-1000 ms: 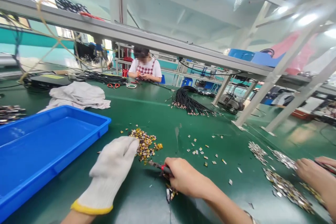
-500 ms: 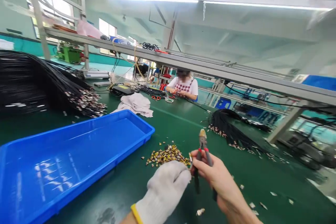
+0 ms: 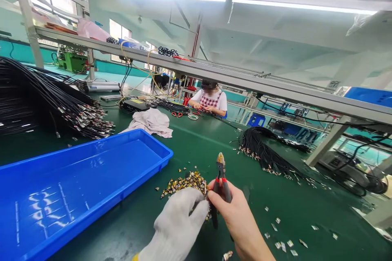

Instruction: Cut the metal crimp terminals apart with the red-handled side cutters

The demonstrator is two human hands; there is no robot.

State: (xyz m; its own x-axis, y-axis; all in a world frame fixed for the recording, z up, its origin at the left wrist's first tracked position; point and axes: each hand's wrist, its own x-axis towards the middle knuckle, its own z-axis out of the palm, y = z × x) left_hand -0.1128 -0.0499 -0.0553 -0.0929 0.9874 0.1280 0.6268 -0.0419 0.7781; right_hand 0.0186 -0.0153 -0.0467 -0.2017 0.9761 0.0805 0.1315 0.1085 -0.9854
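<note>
My right hand, bare, is closed around a pair of cutting pliers with dark handles and red bands; their jaws point up and away from me. My left hand, in a white knitted glove with a yellow cuff, is beside it, thumb and fingers brought together close to the right fingertips. What the gloved fingers pinch is hidden. Just beyond the left hand lies a heap of small gold and dark metal pieces on the green table.
A blue tray stands at the left. Black cable bundles lie at the far left and on the right. Behind the tray is a crumpled cloth. Small scraps are scattered at right. Across the table sits another person.
Both hands and the pliers have shifted left in the view, staying close together. The whole scene has also slid slightly left as the camera moved. The pliers remain in my right hand.
</note>
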